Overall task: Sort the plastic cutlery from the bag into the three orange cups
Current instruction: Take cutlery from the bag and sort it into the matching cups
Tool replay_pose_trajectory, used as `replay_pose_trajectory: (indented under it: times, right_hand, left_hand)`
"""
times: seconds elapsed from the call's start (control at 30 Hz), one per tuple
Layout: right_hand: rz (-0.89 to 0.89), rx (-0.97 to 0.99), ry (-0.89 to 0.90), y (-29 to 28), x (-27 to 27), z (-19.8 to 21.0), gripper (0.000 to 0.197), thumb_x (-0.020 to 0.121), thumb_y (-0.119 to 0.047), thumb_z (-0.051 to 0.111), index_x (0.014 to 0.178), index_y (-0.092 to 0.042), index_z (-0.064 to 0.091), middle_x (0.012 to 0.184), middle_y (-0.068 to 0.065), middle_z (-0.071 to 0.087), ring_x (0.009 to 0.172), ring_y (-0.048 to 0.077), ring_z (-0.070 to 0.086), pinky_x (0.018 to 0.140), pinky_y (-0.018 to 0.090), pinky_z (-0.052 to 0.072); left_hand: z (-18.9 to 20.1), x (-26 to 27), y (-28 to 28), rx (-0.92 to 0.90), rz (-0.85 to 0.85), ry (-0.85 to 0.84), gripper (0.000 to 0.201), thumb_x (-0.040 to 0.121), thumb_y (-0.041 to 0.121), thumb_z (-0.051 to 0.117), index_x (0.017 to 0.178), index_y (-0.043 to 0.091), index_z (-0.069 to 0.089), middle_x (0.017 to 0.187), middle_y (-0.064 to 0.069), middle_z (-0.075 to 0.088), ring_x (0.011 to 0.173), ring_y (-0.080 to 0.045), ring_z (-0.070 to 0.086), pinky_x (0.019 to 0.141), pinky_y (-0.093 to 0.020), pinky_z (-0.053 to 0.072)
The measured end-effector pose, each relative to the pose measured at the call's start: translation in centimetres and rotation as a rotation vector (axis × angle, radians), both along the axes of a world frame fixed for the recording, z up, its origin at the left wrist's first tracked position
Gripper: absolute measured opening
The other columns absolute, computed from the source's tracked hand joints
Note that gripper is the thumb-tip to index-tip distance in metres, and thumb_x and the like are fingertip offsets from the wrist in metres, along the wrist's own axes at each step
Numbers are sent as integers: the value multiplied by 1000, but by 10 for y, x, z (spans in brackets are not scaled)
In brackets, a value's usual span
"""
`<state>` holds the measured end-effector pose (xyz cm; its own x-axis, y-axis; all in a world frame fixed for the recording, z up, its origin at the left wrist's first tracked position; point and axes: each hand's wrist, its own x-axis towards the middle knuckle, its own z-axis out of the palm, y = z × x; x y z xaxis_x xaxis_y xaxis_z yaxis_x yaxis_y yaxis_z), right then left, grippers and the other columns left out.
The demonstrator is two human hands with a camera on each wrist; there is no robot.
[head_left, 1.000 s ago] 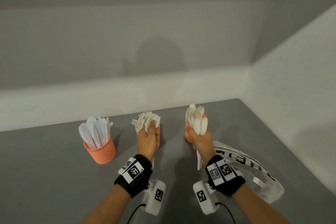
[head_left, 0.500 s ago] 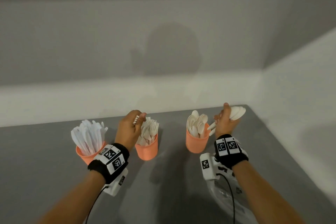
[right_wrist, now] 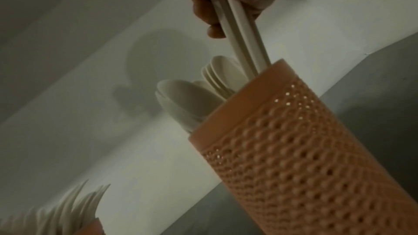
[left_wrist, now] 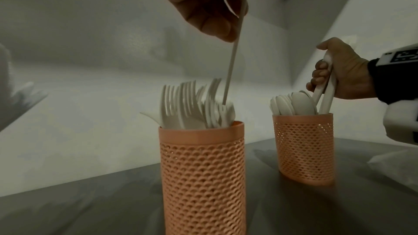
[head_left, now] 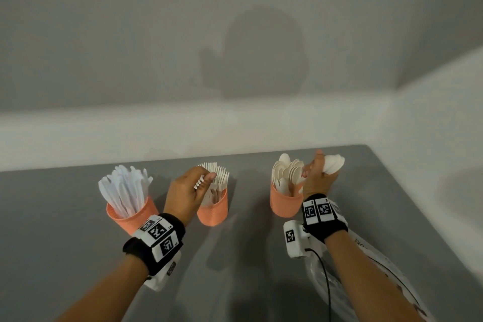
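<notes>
Three orange mesh cups stand in a row: the knife cup (head_left: 130, 214) on the left, the fork cup (head_left: 213, 210) in the middle, the spoon cup (head_left: 285, 204) on the right. My left hand (head_left: 188, 191) pinches one white fork (left_wrist: 233, 60) by its head, and the handle tip dips among the forks in the middle cup (left_wrist: 203, 167). My right hand (head_left: 317, 178) grips a few white spoons (head_left: 333, 163) by their necks, bowls up. Their handles (right_wrist: 244, 33) reach down inside the rim of the spoon cup (right_wrist: 294, 149).
The clear plastic bag (head_left: 366, 269) with black print lies flat on the grey table (head_left: 248, 256) under my right forearm. White walls close the table off behind the cups and on the right.
Both hands have lifted and turned their cutlery handle-down over the cups. The left hand went to the left of the fork cup, the right hand to the right of the spoon cup.
</notes>
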<state>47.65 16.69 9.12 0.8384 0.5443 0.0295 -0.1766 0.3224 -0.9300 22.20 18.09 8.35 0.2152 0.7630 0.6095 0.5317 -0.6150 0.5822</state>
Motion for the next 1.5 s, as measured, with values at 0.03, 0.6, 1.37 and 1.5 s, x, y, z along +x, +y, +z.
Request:
replay_pose_trajectory:
  times: [0.03, 0.6, 1.37, 1.5]
  right_hand:
    - [12, 7, 4, -2, -1, 1, 47, 67, -45, 54, 68, 1, 44, 54, 12, 34, 41, 13, 36, 43, 18, 36]
    - [21, -104, 64, 2, -3, -18, 33, 94, -15, 51, 65, -13, 36, 37, -12, 44, 33, -1, 44, 38, 10, 37]
    - [235, -669, -1049, -7, -18, -27, 47, 98, -17, 39, 143, -3, 32, 155, 6, 25, 145, 20, 18, 117, 26, 9]
    - [270, -896, -1093, -12, -16, -27, 47, 98, -21, 27, 141, -3, 34, 150, 11, 34, 144, 25, 17, 120, 35, 8]
  left_hand:
    - [0, 1, 1, 5, 12, 2, 48, 87, 67, 29, 81, 25, 49, 66, 5, 55, 57, -11, 52, 51, -27, 43]
    - [-19, 4, 16, 210, 272, 440, 69, 94, 57, 18, 61, 14, 60, 52, 1, 55, 59, -21, 51, 63, -28, 28]
    - [-23, 27, 14, -406, 221, 321, 74, 86, 56, 15, 132, 8, 47, 137, -13, 47, 124, -32, 47, 97, -38, 41]
    - [-18, 31, 9, -401, 216, 420, 86, 77, 55, -2, 134, 14, 47, 133, -10, 51, 117, -32, 51, 94, -40, 44]
